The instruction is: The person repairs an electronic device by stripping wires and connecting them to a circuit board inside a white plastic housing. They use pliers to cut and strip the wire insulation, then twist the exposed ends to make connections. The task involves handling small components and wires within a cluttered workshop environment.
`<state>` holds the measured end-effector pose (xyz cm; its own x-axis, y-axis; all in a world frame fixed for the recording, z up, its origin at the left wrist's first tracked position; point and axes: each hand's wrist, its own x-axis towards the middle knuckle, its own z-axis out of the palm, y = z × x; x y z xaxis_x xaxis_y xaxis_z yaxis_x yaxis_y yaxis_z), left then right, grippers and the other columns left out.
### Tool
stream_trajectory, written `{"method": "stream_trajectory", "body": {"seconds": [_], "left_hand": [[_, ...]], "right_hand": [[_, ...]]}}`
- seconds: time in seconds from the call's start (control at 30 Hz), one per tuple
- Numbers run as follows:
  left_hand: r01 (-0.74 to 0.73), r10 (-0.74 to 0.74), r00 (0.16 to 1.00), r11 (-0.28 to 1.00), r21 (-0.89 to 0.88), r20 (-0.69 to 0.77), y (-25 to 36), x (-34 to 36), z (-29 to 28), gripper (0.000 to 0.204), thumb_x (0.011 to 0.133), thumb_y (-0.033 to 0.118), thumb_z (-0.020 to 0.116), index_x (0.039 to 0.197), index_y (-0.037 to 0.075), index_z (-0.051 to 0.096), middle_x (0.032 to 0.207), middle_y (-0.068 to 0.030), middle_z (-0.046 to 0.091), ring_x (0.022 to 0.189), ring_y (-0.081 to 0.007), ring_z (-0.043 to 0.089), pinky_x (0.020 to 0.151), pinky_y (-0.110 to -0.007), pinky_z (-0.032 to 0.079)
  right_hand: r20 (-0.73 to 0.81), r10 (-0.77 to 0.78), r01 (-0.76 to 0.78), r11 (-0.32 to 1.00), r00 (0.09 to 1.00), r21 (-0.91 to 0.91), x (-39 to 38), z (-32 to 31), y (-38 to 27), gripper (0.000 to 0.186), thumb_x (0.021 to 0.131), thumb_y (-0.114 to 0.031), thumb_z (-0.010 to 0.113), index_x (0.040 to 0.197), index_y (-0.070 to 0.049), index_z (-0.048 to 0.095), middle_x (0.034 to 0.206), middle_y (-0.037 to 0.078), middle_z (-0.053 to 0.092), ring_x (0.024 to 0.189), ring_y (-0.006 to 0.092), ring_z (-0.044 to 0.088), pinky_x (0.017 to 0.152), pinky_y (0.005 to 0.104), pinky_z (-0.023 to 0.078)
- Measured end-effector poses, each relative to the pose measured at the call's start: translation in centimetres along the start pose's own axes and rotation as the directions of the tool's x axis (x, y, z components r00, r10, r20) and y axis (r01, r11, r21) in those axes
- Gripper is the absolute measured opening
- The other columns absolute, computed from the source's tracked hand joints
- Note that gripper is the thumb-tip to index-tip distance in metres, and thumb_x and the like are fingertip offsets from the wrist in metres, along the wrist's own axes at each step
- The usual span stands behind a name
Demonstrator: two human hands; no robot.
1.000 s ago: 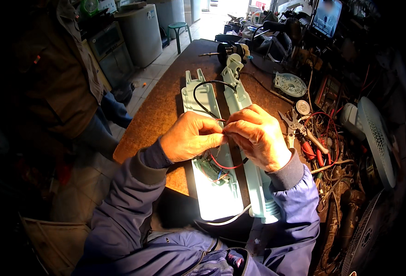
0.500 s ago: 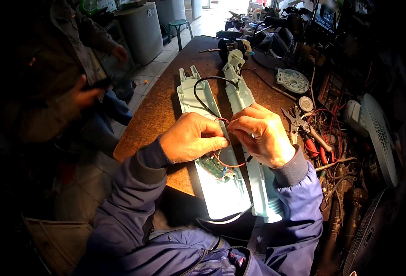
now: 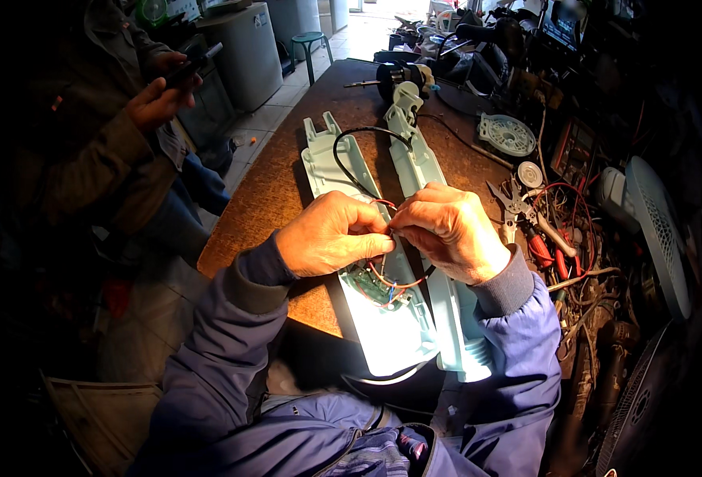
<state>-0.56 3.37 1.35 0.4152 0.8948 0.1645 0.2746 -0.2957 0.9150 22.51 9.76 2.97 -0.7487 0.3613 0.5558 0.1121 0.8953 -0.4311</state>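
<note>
My left hand (image 3: 331, 237) and my right hand (image 3: 451, 230) meet over the middle of two pale green plastic housing halves. Both are closed in a pinch on thin wires; red wire (image 3: 384, 202) shows above the fingertips, and more red wire (image 3: 405, 285) loops below them. The wire ends between the fingers are hidden. Under my left hand, the left housing half (image 3: 331, 167) holds a green circuit board (image 3: 372, 288) with small coloured wires. Beside it lies the right housing half (image 3: 411, 161). A black cable (image 3: 343, 141) arcs across both halves.
A motor with a shaft (image 3: 398, 82) sits at the table's far end. Pliers (image 3: 515, 208), red-handled tools (image 3: 540, 250), tangled wires and a round fan part (image 3: 507, 135) crowd the right side. At left, a person holds a phone (image 3: 194, 65). A green stool (image 3: 309, 49) stands beyond.
My fingertips have come closer together on the wires. The housing halves have shifted slightly. At left, the person has raised the phone and brought both hands to it.
</note>
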Motion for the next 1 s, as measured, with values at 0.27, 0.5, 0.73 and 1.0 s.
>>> {"method": "stream_trajectory", "body": {"seconds": [0.27,0.5,0.73,1.0], "left_hand": [[0.114,-0.11,0.992,0.991,-0.062,0.066,0.8,-0.1,-0.2,0.019,0.097,0.012,0.073,0.085,-0.002,0.073,0.08,-0.0053,0.069,0.077,-0.0104,0.066,0.071,-0.028,0.052],[0.117,-0.109,0.991,0.988,-0.099,0.083,0.9,-0.2,0.1,0.017,0.096,0.013,0.073,0.087,-0.002,0.073,0.078,-0.0049,0.068,0.076,-0.0101,0.064,0.07,-0.029,0.052],[0.011,-0.018,0.999,0.991,0.135,0.049,2.0,-0.4,0.3,0.016,0.084,0.009,0.085,0.082,0.004,0.07,0.069,0.0006,0.061,0.046,-0.0045,0.046,0.044,-0.026,0.032],[-0.106,0.128,0.991,0.924,0.368,-0.033,2.2,-1.0,1.1,0.017,0.078,0.017,0.079,0.085,0.002,0.075,0.082,-0.0146,0.07,0.08,-0.0341,0.07,0.073,-0.042,0.054]], "right_hand": [[-0.027,0.001,-0.001,1.0,1.0,0.012,0.0,0.1,0.0,0.015,0.078,0.003,0.078,0.091,-0.004,0.074,0.082,0.01,0.068,0.078,0.0333,0.066,0.068,0.0432,0.054],[-0.013,0.013,-0.013,1.0,1.0,-0.012,-0.2,0.0,0.0,0.018,0.078,0.006,0.079,0.092,-0.004,0.074,0.083,0.01,0.068,0.078,0.0319,0.068,0.068,0.04,0.055],[-0.025,0.006,-0.006,1.0,1.0,-0.025,-0.5,-0.2,0.1,0.018,0.076,0.005,0.077,0.091,-0.005,0.073,0.079,0.011,0.064,0.077,0.0347,0.065,0.066,0.0431,0.052],[-0.039,-0.01,0.011,1.0,0.999,0.022,-0.3,-0.1,-0.1,0.014,0.077,0.003,0.076,0.088,-0.004,0.071,0.078,0.012,0.062,0.078,0.0364,0.063,0.068,0.046,0.051]]}}
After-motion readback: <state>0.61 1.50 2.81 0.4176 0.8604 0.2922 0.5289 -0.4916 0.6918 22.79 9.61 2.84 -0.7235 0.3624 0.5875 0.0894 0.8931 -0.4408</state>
